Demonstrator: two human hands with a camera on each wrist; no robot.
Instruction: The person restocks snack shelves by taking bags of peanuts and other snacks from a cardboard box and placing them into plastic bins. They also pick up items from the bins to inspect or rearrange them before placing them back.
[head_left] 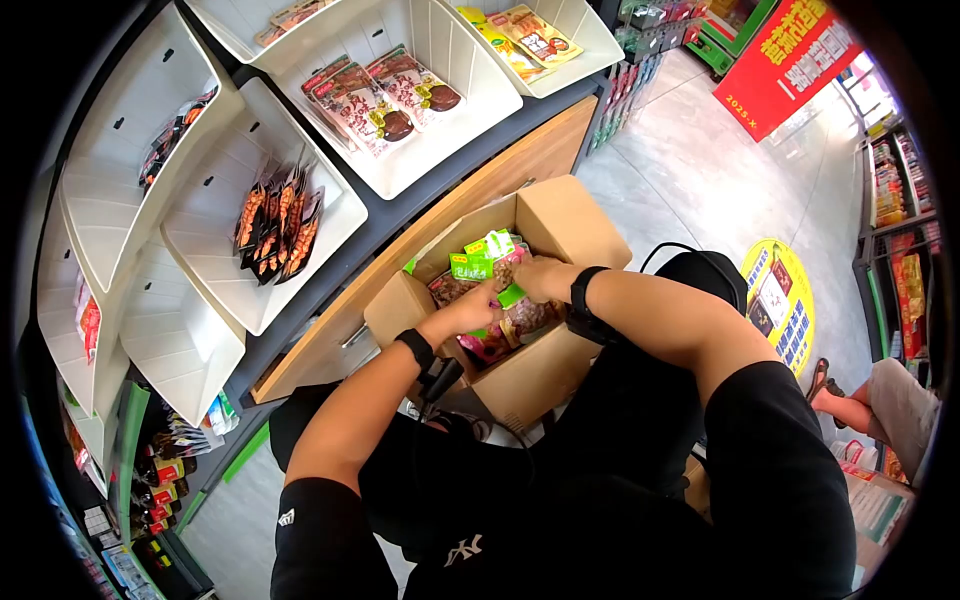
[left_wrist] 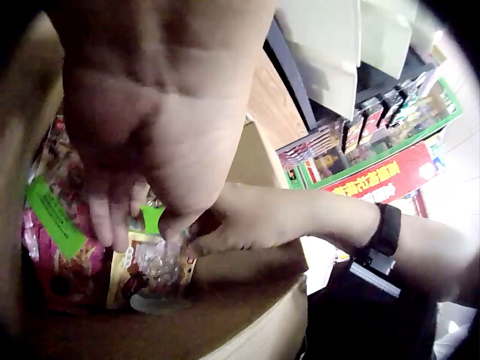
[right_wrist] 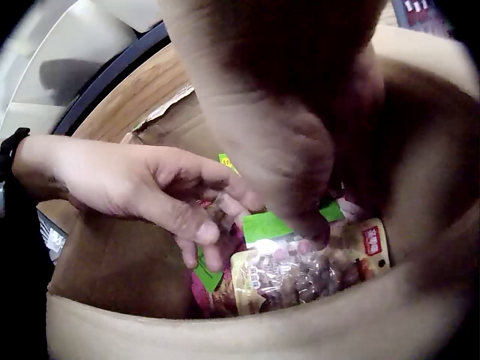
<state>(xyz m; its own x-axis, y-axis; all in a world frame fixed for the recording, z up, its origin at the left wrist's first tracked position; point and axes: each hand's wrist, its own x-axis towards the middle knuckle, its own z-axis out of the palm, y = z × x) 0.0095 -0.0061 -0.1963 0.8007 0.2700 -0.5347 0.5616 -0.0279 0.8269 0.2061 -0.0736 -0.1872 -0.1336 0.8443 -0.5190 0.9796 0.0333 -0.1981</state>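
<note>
A cardboard box holds a pile of bagged snack packets with green labels. Both bare hands are down inside it. In the right wrist view my left hand has its fingers spread and loosely bent over the packets, nothing gripped between them. My right hand reaches in from the other side, its fingertips at a clear-windowed packet with brown pieces inside; its own palm hides most of its fingers, so I cannot tell its grip. A pink packet with a green label lies beside it.
White display bins stand behind the box; one holds black packets, another red-and-white packets. A wooden drawer front borders the box. Toward the right are a red sign, a yellow floor sticker and another person's leg.
</note>
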